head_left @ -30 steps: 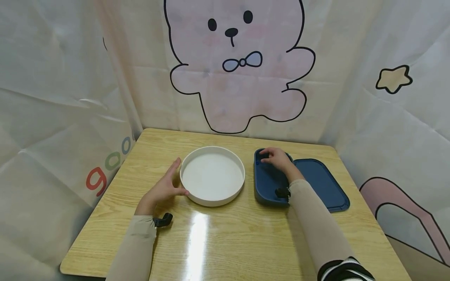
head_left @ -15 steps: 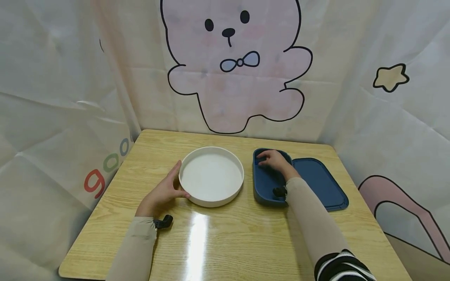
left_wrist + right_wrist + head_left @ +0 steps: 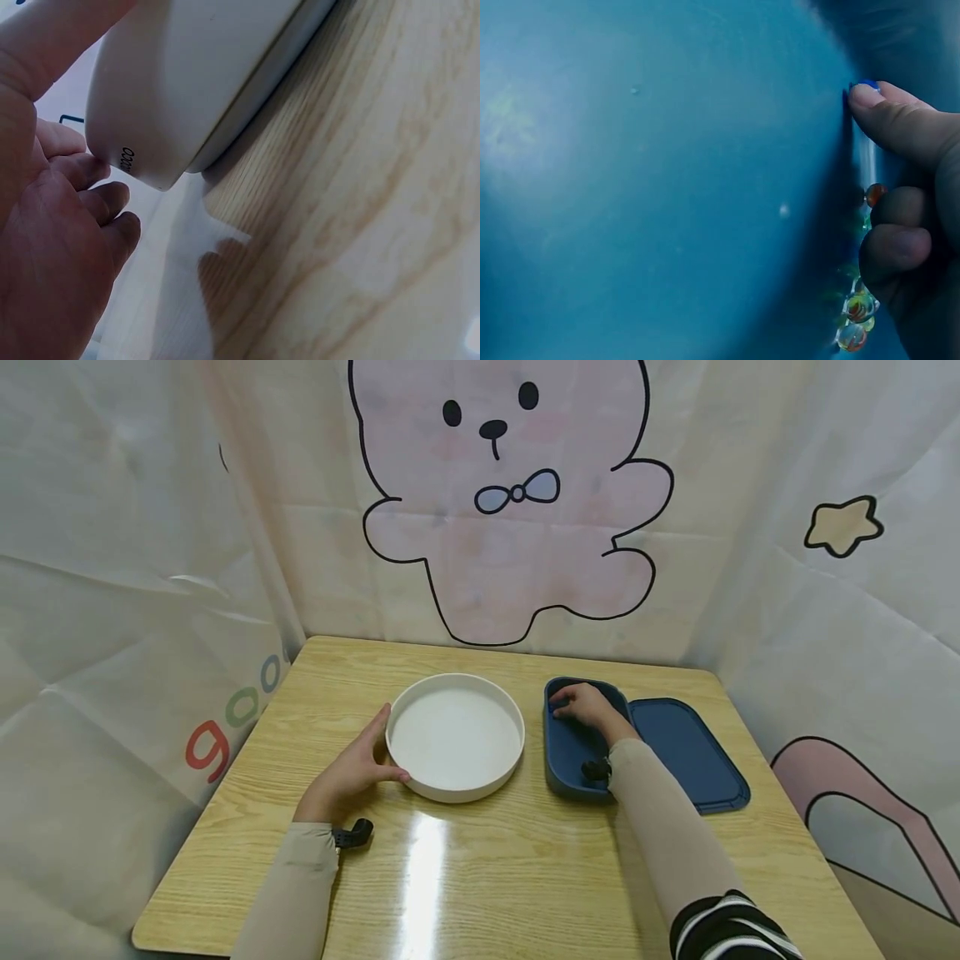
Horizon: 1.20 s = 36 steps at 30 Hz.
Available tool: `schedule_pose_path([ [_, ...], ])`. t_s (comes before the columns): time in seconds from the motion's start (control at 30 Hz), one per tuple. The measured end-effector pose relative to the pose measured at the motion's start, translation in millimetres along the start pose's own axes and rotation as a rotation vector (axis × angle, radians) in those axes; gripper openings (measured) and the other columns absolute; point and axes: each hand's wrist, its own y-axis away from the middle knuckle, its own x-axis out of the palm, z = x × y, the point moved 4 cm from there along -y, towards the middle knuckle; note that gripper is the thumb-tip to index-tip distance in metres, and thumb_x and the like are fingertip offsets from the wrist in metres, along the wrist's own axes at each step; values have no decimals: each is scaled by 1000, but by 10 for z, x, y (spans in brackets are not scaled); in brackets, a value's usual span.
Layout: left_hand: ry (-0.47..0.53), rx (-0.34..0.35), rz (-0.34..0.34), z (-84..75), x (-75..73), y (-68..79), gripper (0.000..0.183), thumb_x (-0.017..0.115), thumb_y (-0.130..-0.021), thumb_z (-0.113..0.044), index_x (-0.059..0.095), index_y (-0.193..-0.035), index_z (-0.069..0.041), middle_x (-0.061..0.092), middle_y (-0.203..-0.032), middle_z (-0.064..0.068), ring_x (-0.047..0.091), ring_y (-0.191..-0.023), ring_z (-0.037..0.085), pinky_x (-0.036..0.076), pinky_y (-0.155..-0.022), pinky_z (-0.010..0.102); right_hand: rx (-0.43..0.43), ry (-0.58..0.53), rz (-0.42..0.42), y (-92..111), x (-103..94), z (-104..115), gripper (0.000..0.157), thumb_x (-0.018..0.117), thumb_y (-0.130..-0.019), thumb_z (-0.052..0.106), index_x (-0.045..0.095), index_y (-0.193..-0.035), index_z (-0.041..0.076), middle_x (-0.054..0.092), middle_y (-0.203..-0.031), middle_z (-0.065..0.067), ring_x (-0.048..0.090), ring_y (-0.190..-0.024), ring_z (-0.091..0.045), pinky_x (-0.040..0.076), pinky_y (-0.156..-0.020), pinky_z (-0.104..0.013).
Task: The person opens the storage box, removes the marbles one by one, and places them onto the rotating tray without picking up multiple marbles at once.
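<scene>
A round white dish (image 3: 455, 739) with a raised rim stands on the table. My left hand (image 3: 352, 772) touches its left side, thumb at the near rim and index finger stretched along the edge; other fingers bend loosely beside the wall in the left wrist view. My right hand (image 3: 588, 706) reaches into the far end of a blue box (image 3: 564, 760). In the right wrist view its thumb and index finger pinch a small blue thing (image 3: 868, 85), mostly hidden by the fingertips. Several clear, coloured glass marbles (image 3: 860, 306) lie below, close to the curled fingers.
A flat blue lid (image 3: 690, 756) lies right of the box, partly behind the right forearm. The wooden table (image 3: 480, 877) ends at printed cloth walls (image 3: 322, 560) on the back and sides. A dark strap-on camera (image 3: 354, 833) sits at the left wrist.
My right hand has shifted slightly toward me and deeper into the blue box. My left hand stays at the dish, and the dish keeps its place.
</scene>
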Motion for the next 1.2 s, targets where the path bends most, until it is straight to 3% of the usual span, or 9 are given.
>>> schedule_pose_path([
  [0.17,-4,-5,1,-23,-9,17,134,94,-72,-36,2,-167,-16,-1,-173,6,-2,-159,33,4,-124,64,-4,7,14,-4,32,33,29,77,-93,21,76,-120,9,69,-127,-13,61,-112,-28,49,-99,-47],
  [0.47,34,-38,10,18,0,45,134,94,-73,-36,-1,-167,-19,-1,-173,-1,-4,-159,25,5,-126,60,8,-80,-34,-32,1,-25,25,76,-95,29,78,-115,14,70,-121,-9,61,-106,-24,50,-93,-42],
  [0.77,48,-36,7,7,21,58,133,94,-74,-32,0,-167,-18,1,-173,0,-1,-159,24,7,-127,57,-37,-121,-111,78,-157,82,27,75,-96,29,77,-115,10,65,-93,-7,54,-83,-24,46,-75,-36],
  [0.97,57,-36,14,3,21,42,133,94,-71,-38,3,-167,-22,4,-173,-1,5,-159,23,14,-127,53,-59,-132,-153,154,-256,199,27,74,-97,31,76,-116,13,66,-97,-6,54,-85,-23,48,-76,-36],
  [1.2,39,-20,5,7,10,17,133,94,-71,-40,4,-167,-22,5,-173,-1,7,-159,24,14,-126,55,-93,-143,-207,203,-383,337,26,74,-97,31,77,-115,13,49,-70,-2,44,-65,-21,39,-62,-34],
])
